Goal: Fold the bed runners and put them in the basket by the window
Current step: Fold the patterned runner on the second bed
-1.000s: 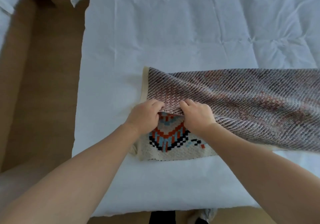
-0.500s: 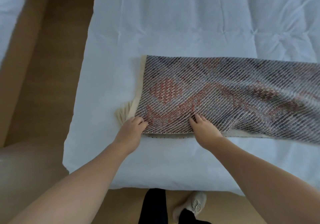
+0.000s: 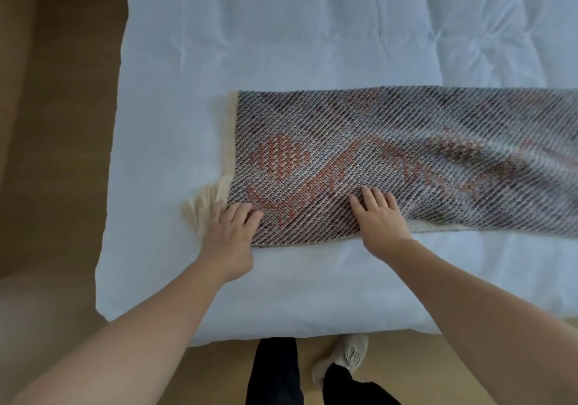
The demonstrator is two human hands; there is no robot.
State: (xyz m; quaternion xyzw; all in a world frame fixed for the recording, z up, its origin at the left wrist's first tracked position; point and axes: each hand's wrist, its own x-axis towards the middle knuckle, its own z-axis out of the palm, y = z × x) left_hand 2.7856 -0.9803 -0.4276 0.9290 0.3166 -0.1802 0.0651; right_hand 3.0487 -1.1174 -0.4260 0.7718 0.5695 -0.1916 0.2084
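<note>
**Two flat hands, one folded runner**

The left hand [image 3: 230, 232] lies flat with straight fingers on the near left corner of the woven grey-and-white bed runner [image 3: 391, 154], beside its cream tassel fringe [image 3: 203, 204]. The right hand [image 3: 380, 217] presses flat on the near edge and grips nothing. One runner shows, folded double with faint orange motifs on its upper face. It lies across the white bed cover [image 3: 281, 29].

Our left hand [image 3: 230, 232] lies palm down just left of the frame's centre, fingers straight and close together, pointing up and slightly right. Our right hand [image 3: 380, 220] lies flat a little right of centre, fingers extended and slightly spread. Our bare left forearm [image 3: 125, 326] enters from the lower left corner and our right forearm [image 3: 484, 295] from the lower right.
</note>
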